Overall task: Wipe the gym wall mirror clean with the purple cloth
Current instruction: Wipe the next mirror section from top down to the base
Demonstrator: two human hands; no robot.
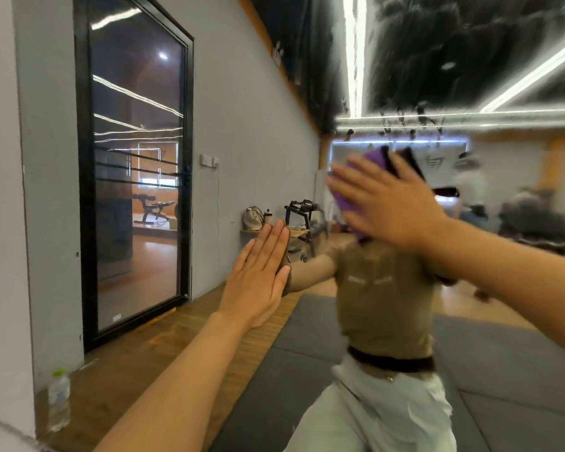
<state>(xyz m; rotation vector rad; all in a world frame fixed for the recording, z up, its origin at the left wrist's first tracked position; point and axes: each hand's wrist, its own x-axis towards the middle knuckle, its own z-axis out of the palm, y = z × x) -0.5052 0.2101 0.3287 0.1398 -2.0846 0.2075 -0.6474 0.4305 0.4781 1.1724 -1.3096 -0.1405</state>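
We see the purple cloth [356, 184] spread against the wall mirror [503, 288], upper centre-right of the view, pinned there by our right hand [388, 203]. That hand lies flat on it w/ fingers straight and spread, palm pressing the cloth to the glass; no curl round the fabric. Cloth edges show past the fingertips on the left and above the knuckles, and a bit hangs below the palm. The right hand and cloth are blurred, so fold details can't be told.

Our left hand [258, 275] is lower and to the left, also flat on the glass, fingers straight and together, holding nothing; it meets its own reflection fingertip to fingertip. Well apart from the cloth.

In the mirror we see the reflected person: tan top, dark waistband, white trousers, face hidden behind the cloth. Reflected too are dark floor mats [307, 353], a dumbbell rack [302, 213] and a bag [252, 218] on a low bench, plus ceiling light strips.

Left of the mirror runs a grey wall [46, 190] w/ a black-framed glass door [137, 158] showing gym equipment & light streaks. A clear plastic bottle [59, 402] w/ a green cap stands upright on the wood floor [128, 363] near the wall, bottom left.
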